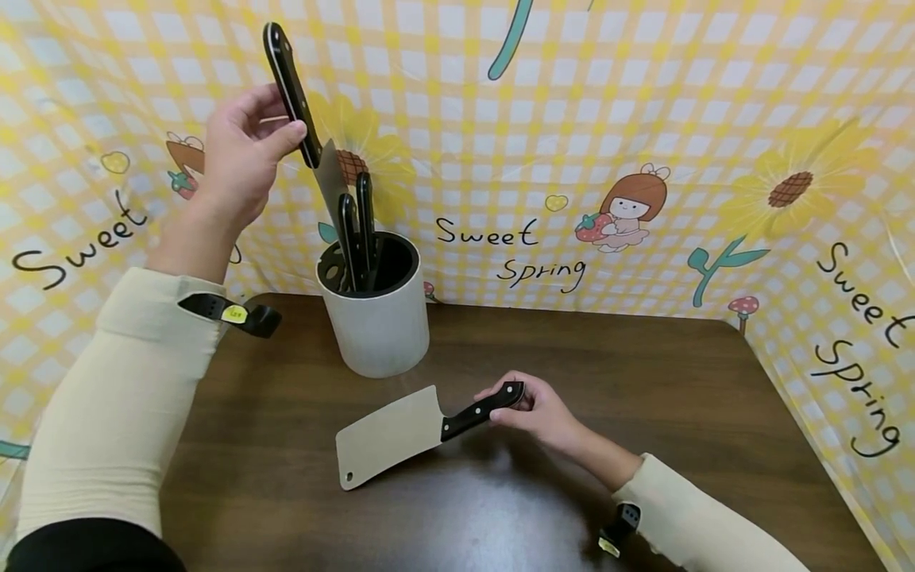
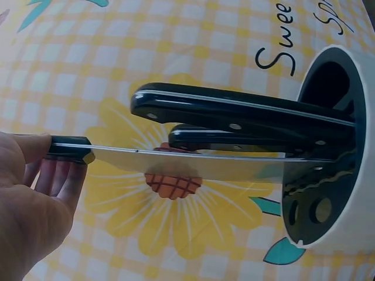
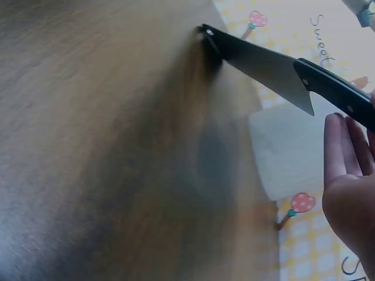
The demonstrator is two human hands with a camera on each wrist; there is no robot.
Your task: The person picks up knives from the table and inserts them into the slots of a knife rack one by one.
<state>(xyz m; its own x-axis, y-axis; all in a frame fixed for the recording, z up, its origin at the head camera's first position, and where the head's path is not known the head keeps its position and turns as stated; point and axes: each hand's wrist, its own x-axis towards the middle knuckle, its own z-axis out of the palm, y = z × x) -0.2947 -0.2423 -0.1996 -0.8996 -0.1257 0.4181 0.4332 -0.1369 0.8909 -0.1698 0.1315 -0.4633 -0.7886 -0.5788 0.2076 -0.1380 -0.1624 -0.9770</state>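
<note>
In the head view my left hand (image 1: 239, 147) pinches the black riveted handle of a kitchen knife (image 1: 287, 91) between thumb and fingers. Its blade slants down into a white round knife block (image 1: 379, 338) with a black slotted top. In the left wrist view the lower blade (image 2: 199, 165) passes into a slot beside two black-handled knives (image 2: 234, 111) standing in the block. Lower right, my right hand (image 1: 543, 413) grips the end of a cleaver's handle. That cleaver (image 1: 389, 441) points left in front of the block, its broad blade above the table in the right wrist view.
A brown wooden table (image 1: 643, 373) lies under everything. Yellow checked cloth (image 1: 493, 151) with flowers and lettering rises behind the block and along both sides. Black straps with small devices sit on both sleeved wrists (image 1: 232, 312).
</note>
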